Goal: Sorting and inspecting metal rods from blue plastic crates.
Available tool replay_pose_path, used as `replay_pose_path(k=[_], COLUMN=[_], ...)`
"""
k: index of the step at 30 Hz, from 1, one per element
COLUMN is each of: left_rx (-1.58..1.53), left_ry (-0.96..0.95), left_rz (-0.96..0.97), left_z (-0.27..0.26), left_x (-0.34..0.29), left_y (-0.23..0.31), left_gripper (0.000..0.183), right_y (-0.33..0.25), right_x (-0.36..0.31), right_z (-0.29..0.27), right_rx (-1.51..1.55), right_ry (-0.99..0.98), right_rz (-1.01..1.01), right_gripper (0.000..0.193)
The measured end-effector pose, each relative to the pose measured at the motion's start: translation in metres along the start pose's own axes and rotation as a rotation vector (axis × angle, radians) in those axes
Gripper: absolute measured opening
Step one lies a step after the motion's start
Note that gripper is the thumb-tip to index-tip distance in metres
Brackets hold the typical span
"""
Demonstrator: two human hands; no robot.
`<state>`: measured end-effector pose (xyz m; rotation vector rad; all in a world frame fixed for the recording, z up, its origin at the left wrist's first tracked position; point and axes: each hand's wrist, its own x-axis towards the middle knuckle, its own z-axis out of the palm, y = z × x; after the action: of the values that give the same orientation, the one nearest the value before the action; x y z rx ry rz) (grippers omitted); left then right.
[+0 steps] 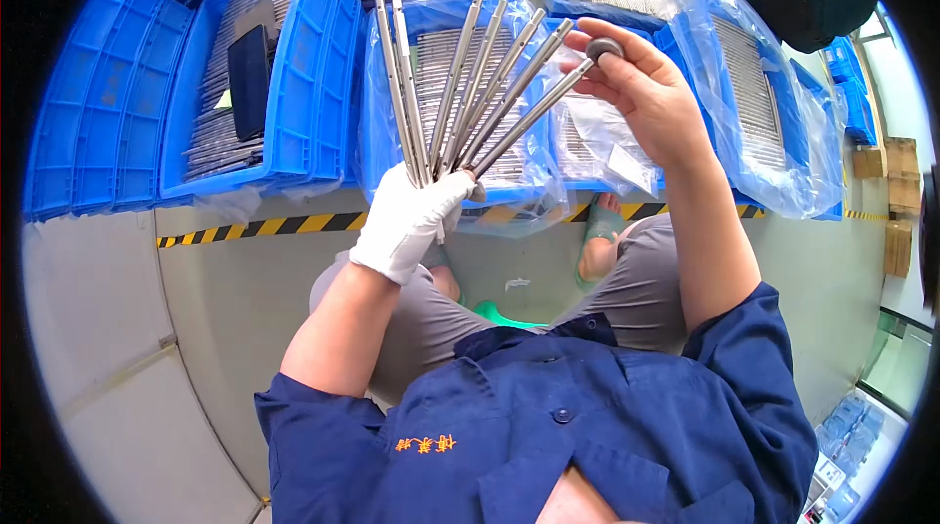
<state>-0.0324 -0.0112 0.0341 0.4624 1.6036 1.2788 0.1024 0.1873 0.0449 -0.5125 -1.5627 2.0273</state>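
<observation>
Grey floor w/ yellow-black tape line (294, 224); blue crates (294, 64) of metal parts behind. Left hand (411, 220), white glove, fist closed round bottom ends of metal rods (470, 83), fanned up & away, long axes running lower-left to upper-right. Right hand (646, 83), bare, nearer tips: fingers pinch small dark disc (604, 47) at tip of rightmost rod. Rods slim, silvery, same length.

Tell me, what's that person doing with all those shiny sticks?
A seated person in a blue jacket fans out several long, thin silver metal rods in the white-gloved left hand. The bare right hand pinches a small round dark metal disc at the tip of one rod. Blue plastic crates of more rods sit ahead on the floor.
</observation>
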Motion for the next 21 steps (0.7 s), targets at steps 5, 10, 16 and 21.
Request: replay_pose_path(k=[5,10,16,21], left_rx=[-0.037,-0.037,-0.025,0.121], left_ry=[-0.022,-0.043,-0.010,-0.032], left_rz=[0.006,0.006,-0.011,0.019], left_z=[0.002,0.008,0.001,-0.011], left_x=[0.001,-0.003,-0.003,-0.002], left_y=[-0.003,0.001,0.003,0.007], left_gripper=[0.022,0.021,0.020,0.015], right_y=[0.004,0.015,0.005,-0.014], right_x=[-0.005,-0.014,-0.009,-0.003], right_z=[0.009,0.023,0.017,-0.020], right_rx=[0.112,-0.489,-0.132,-0.269], right_ry=[-0.079,0.163,-0.084,-0.334], right_rz=[-0.013,-0.382,-0.083,0.062], right_gripper=[0.032,0.027,0.035,0.036])
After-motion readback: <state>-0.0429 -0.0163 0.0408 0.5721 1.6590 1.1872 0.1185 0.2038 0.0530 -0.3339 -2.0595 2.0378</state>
